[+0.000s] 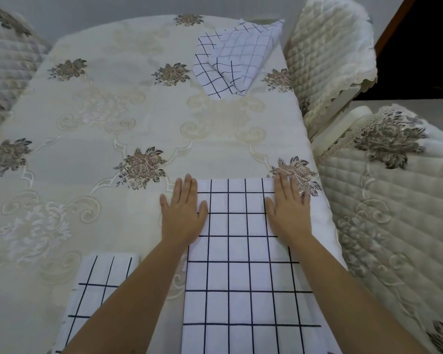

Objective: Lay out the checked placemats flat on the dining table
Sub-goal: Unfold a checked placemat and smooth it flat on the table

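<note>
A white placemat with dark blue checks lies flat on the near right part of the dining table. My left hand presses flat on its far left corner, fingers straight. My right hand presses flat on its far right corner. A second checked placemat lies at the near left, partly hidden under my left forearm. A third checked placemat sits rumpled and folded over at the far right of the table.
The table wears a cream embroidered cloth with flower motifs. Quilted cream chairs stand close on the right and near right, and another at the far left. The table's right edge runs just beside my right hand.
</note>
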Demonstrator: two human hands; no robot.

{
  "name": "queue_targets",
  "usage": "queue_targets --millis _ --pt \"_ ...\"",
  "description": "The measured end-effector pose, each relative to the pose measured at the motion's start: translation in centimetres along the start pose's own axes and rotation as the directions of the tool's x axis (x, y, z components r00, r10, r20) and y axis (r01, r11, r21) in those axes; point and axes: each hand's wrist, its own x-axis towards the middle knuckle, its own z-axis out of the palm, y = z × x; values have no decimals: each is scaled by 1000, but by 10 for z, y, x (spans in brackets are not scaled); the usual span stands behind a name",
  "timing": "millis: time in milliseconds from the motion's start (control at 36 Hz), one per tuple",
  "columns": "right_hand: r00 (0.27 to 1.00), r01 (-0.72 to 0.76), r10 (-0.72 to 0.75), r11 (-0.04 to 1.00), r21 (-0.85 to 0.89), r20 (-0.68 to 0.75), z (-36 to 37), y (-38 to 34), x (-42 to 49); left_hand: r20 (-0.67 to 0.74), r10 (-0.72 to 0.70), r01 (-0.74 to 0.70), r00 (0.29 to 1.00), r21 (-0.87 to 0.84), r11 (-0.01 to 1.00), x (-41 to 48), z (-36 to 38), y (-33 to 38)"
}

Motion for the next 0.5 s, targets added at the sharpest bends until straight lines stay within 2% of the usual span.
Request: queue_targets --millis 111,194,250,306,500 --pt "997 -61 64 997 56 -50 -5 -26 9 -17 4 -5 1000 -10 1000 0 2 -1" --pt "993 60 -59 998 0 -99 -5 -63 11 -29 0 -1 1000 -20 1000 0 2 0" --pt "982 185 -185 983 -2 -24 -5 -90 7 -30 1 -2 1000 -25 1000 -1 1 0" --pt "956 288 -291 955 68 41 2 -106 2 -27 2 -3 1000 -36 999 -1 1 0" --pt "970 235 -238 971 45 58 11 -74 -1 -2 1 -1 1000 -10 1000 -2 0 0"
